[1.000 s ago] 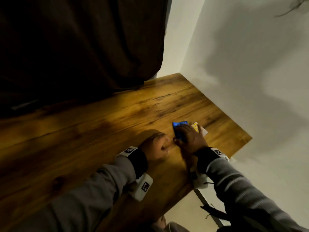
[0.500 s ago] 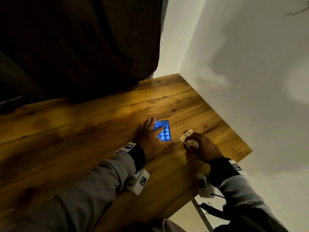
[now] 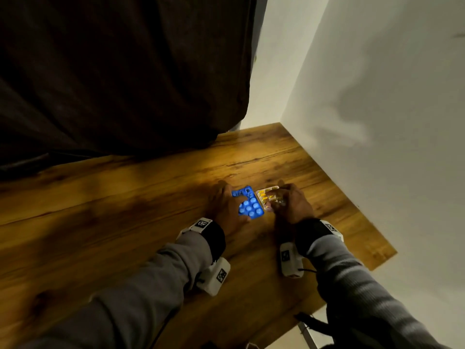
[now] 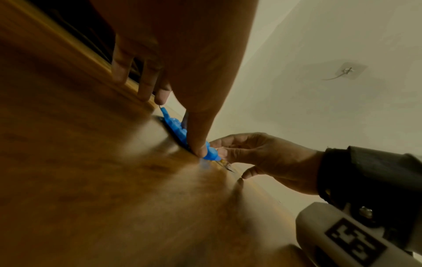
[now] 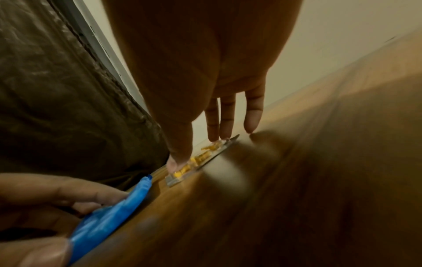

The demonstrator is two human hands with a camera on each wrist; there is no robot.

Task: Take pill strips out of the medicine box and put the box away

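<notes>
blue strip: the bright blue plastic blister strip of round pills [image 3: 249, 204] lies flat on the table, just left of the other strip, their long edges almost meeting.
left hand: the left hand [image 3: 225, 210] lies over the blue strip's left side, thumb pressing its near edge and fingers at its far end; it looks pinned for sliding, not lifted.
yellow strip: the clear foil-backed blister strip of yellow pills [image 3: 269, 197] lies flat, partly under the right hand.
right hand: the right hand [image 3: 292, 205] sets its thumb and straight fingers on top of the yellow strip, likely nudging it square beside the blue one.
grip: neither hand closes round anything; both press with extended fingers.
medicine box: not visible in any view, so its place cannot be told.
table: a glossy brown wood-grain table [image 3: 125, 222], its right corner against the wall.
room: a plain white wall [image 3: 377, 122] on the right, a dark brown curtain [image 3: 113, 71] hanging far left; the light is dim.
</notes>
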